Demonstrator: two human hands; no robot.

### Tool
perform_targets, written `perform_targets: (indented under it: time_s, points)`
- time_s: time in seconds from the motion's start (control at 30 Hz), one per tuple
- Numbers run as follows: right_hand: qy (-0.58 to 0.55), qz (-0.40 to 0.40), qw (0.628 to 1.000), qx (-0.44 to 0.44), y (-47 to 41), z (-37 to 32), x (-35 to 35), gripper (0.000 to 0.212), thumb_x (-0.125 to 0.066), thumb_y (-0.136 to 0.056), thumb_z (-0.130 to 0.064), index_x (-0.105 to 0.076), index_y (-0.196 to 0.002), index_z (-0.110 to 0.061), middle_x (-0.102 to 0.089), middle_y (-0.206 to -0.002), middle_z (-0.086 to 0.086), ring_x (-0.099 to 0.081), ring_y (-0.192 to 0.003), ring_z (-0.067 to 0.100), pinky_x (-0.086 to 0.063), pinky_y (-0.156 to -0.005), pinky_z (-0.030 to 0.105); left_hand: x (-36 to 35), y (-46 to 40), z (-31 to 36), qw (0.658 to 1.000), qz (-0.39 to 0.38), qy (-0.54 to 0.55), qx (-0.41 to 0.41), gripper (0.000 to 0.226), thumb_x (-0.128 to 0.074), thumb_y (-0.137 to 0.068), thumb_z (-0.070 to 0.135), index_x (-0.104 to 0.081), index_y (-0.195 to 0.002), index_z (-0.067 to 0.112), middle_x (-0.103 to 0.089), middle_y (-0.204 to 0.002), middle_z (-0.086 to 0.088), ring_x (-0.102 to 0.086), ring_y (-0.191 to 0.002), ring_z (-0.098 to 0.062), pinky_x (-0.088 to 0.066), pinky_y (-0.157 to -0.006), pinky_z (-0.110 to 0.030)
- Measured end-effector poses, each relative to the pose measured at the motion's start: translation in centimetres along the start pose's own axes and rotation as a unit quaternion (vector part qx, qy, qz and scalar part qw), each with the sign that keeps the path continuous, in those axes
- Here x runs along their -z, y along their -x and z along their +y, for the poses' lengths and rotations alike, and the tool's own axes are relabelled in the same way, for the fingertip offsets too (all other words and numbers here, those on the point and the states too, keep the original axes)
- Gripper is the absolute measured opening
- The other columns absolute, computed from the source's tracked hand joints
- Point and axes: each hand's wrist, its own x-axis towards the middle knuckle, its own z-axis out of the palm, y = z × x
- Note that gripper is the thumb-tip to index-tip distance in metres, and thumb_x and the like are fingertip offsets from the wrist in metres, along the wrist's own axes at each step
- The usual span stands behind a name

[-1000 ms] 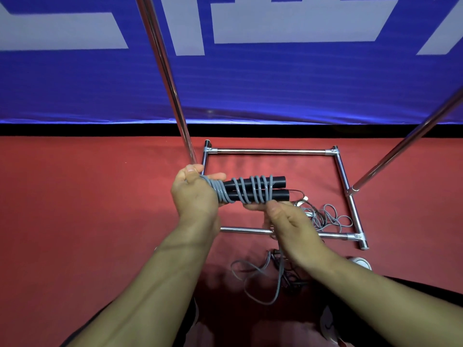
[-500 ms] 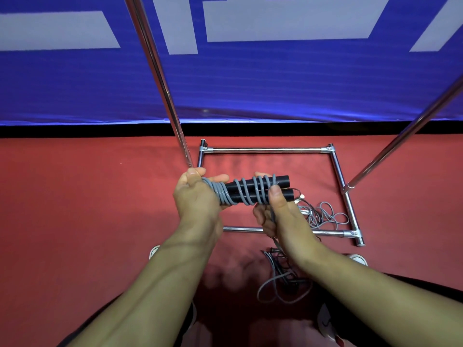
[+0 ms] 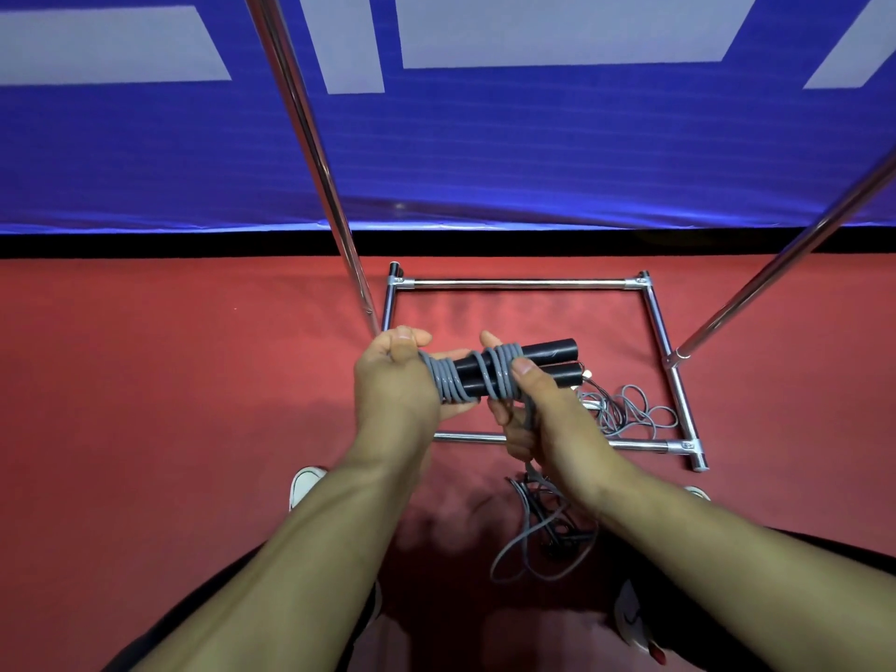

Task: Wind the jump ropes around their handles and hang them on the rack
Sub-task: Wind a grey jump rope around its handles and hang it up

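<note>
Seen from the head camera, a person stands over a red floor [image 3: 145, 429] and holds a pair of black handles [image 3: 528, 366] side by side, above the chrome base of a rack [image 3: 519, 283]. The left hand [image 3: 397, 380] is curled round the left ends of the handles, thumb on top, with a thick bunch of gray rope [image 3: 502, 375] coils against its fingers. The right hand [image 3: 538, 414] pinches the rope against the handles, its thumb pressed on a second band of coils near the middle and its fingers curled underneath. The right ends of the handles stick out bare beyond that hand.

From under the right hand the loose length of the rope drops to the floor and lies in an untidy loop between the person's feet, mixed with darker cord there. A second rope [image 3: 630, 409] lies in a loose tangle on the floor inside the rack's base, near its right-hand bar, with what looks like a pale handle end beside it.

Two slanted chrome poles [image 3: 310, 152] rise from the base on the left and right. Behind the rack hangs a blue banner [image 3: 533, 152] with large pale lettering, a black strip along its foot. White shoe tips [image 3: 303, 482] show beside each forearm.
</note>
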Motion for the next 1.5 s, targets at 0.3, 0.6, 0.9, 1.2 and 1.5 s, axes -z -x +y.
perform_targets:
  time_s: [0.3, 0.6, 0.9, 1.2, 1.5]
  points:
    - [0.267, -0.062, 0.961, -0.033, 1.6, -0.8, 0.3, 0.041, -0.033, -0.092, -0.065, -0.042, -0.067, -0.035, -0.043, -0.042, -0.015, -0.041, -0.044, 0.003, -0.031, -0.052, 0.013, 0.3, 0.4, -0.3, 0.996, -0.018, -0.072, -0.039, 0.030, -0.035, -0.107, 0.025, -0.053, -0.083, 0.020, -0.069, -0.085, -0.018, -0.070, -0.075, -0.034, -0.058, -0.048, -0.043]
    - [0.511, -0.185, 0.830, 0.127, 1.5, 1.0, 1.4, 0.041, -0.024, -0.102, -0.052, -0.049, -0.124, -0.029, -0.058, -0.119, -0.010, -0.053, -0.110, 0.008, -0.037, -0.102, 0.016, 0.2, 0.8, 0.3, 0.998, -0.050, -0.036, 0.021, 0.027, -0.035, -0.107, 0.024, -0.056, -0.093, 0.016, -0.064, -0.071, -0.007, -0.061, -0.046, -0.015, -0.049, -0.035, -0.028]
    - [0.529, -0.029, 0.825, 0.198, 0.1, 5.0, 4.7, 0.052, -0.050, -0.093, -0.058, -0.070, -0.097, -0.010, -0.071, -0.088, 0.006, -0.060, -0.086, 0.006, -0.043, -0.088, 0.008, 1.5, 0.2, 0.7, 0.988, -0.127, -0.086, -0.017, 0.029, -0.037, -0.106, 0.022, -0.057, -0.086, 0.018, -0.054, -0.077, -0.015, -0.055, -0.045, -0.014, -0.047, -0.034, -0.026]
    - [0.439, 0.073, 0.837, 0.319, -0.7, -1.6, 4.4, 0.022, -0.049, -0.097, -0.030, -0.060, -0.116, -0.031, -0.057, -0.094, -0.024, -0.055, -0.086, -0.005, -0.041, -0.079, 0.012, 1.8, -1.2, -0.5, 0.939, -0.113, -0.304, -0.110, 0.030, -0.040, -0.103, 0.020, -0.057, -0.077, 0.023, -0.063, -0.079, -0.009, -0.067, -0.070, -0.032, -0.055, -0.046, -0.034]
    - [0.619, 0.051, 0.679, 0.391, 2.7, -2.1, 2.6, 0.009, -0.050, -0.081, -0.023, -0.041, -0.082, -0.023, -0.049, -0.068, -0.001, -0.049, -0.049, 0.029, -0.035, -0.041, 0.031, 0.7, -3.0, -1.0, 0.980, 0.030, -0.173, -0.097, 0.026, -0.036, -0.100, 0.025, -0.053, -0.080, 0.023, -0.069, -0.054, -0.001, -0.070, -0.059, -0.029, -0.060, -0.058, -0.052]
